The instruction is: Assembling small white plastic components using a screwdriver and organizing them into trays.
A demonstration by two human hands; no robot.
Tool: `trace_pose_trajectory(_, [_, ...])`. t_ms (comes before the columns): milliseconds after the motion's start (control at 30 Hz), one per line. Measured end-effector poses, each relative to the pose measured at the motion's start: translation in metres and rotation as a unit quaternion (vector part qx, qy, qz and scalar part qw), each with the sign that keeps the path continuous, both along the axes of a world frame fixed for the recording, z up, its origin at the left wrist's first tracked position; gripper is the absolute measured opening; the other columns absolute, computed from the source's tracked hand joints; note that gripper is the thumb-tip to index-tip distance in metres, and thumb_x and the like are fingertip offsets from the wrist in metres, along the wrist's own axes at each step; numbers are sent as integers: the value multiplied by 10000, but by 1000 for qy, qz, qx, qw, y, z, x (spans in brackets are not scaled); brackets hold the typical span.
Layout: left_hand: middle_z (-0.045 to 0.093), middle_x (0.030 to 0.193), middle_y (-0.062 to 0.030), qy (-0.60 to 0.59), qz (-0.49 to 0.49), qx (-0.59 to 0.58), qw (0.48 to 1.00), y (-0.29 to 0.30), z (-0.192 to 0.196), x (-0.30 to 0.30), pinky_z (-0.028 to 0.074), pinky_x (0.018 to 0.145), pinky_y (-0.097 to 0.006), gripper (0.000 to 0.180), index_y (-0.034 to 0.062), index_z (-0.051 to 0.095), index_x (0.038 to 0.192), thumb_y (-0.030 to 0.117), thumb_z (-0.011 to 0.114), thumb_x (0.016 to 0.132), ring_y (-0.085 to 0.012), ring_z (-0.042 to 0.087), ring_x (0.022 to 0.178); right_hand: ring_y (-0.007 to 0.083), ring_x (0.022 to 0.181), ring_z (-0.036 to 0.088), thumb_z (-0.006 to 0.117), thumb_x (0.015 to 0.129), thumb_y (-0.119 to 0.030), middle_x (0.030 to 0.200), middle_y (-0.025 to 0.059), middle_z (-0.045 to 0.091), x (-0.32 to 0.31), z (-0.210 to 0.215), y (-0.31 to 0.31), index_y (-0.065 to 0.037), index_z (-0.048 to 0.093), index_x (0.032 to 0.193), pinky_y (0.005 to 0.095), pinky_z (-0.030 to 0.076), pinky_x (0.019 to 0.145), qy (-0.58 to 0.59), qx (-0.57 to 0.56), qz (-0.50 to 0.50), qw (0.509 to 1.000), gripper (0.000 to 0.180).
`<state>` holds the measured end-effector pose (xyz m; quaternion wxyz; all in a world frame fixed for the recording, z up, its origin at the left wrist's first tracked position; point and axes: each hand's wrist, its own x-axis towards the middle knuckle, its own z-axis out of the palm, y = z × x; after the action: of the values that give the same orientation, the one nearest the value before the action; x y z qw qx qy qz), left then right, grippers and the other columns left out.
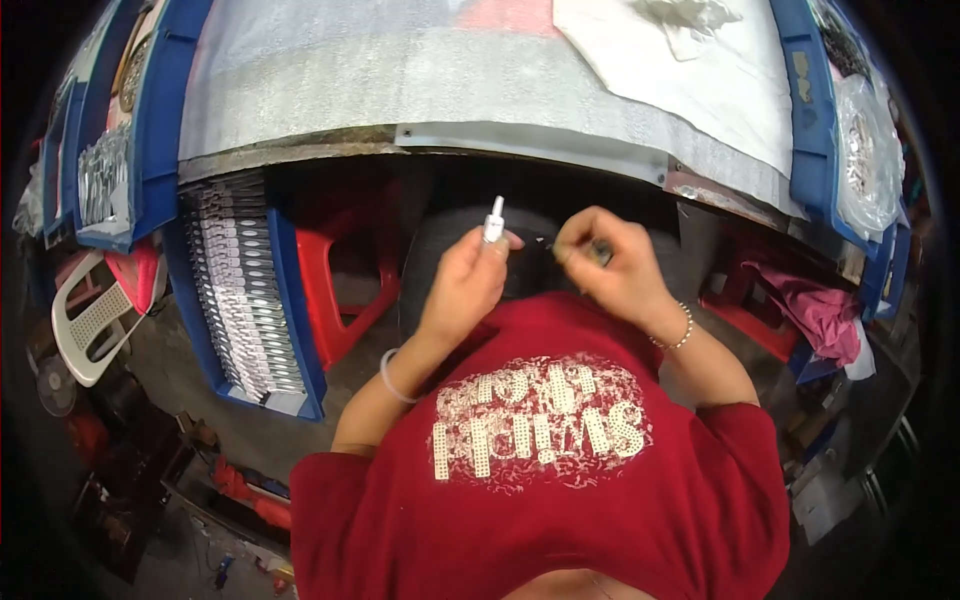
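Over my lap, in front of the table edge, my left hand [468, 280] is closed round a small white bottle [493, 228]. It stands upright, its thin nozzle pointing away from me; most of its body is hidden in the fingers. A short distance to the right, my right hand [625, 265] is closed, thumb and fingers curled together. A small dark, roundish thing [601, 252] shows inside its curled fingers; its kind is not clear. The two hands are apart.
The table [400, 75] has a pale foam covering and a white cloth [680, 50] at its far right. Blue bins with metal parts stand at both sides. A long blue tray [312, 340] of stacked parts sits left, beside a red stool [325, 285].
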<state>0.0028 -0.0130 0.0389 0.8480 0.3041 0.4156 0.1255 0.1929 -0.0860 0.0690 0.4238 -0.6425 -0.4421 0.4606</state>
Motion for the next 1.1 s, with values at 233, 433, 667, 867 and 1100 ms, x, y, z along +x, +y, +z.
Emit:
trace_pose_trajectory(233, [383, 585, 82, -83, -6, -72, 994, 8, 48, 3, 246, 394, -173, 119, 68, 516, 981, 187, 519, 997, -6, 324, 445, 214, 705, 638, 653, 771, 11, 799, 115, 618, -16, 23, 11, -2, 568, 856, 291, 500, 624, -10, 113, 67, 991, 121])
trace_pose_trajectory(433, [323, 558, 54, -164, 43, -144, 975, 3, 43, -5, 241, 371, -179, 206, 70, 512, 1034, 271, 478, 1012, -38, 275, 407, 167, 701, 620, 669, 776, -1, 807, 91, 610, -26, 25, 17, 8, 598, 918, 271, 495, 620, 39, 162, 37, 985, 159])
trace_pose_trajectory(667, [350, 558, 49, -157, 56, -114, 979, -4, 47, -1, 260, 367, -171, 255, 51, 506, 1030, 302, 467, 1015, -34, 292, 397, 100, 651, 562, 700, 752, 42, 799, 64, 590, -32, 19, 17, 10, 599, 928, 222, 455, 573, 45, 210, 1, 977, 206])
trace_pose_trajectory(867, [364, 557, 47, -186, 42, -99, 977, -5, 45, 3, 255, 364, -168, 300, 28, 499, 1034, 324, 449, 1020, -28, 292, 396, 101, 656, 560, 689, 757, 41, 805, 67, 584, -28, 16, 16, 12, 604, 937, 225, 452, 572, 51, 217, 2, 975, 201])
trace_pose_trajectory(1100, [360, 547, 46, -185, 44, -56, 980, -12, 42, 9, 246, 363, -172, 299, 26, 504, 1032, 318, 438, 1024, -29, 276, 392, 101, 656, 554, 679, 760, 46, 798, 62, 573, -24, 13, 10, 16, 604, 937, 226, 449, 572, 64, 234, -3, 970, 194])
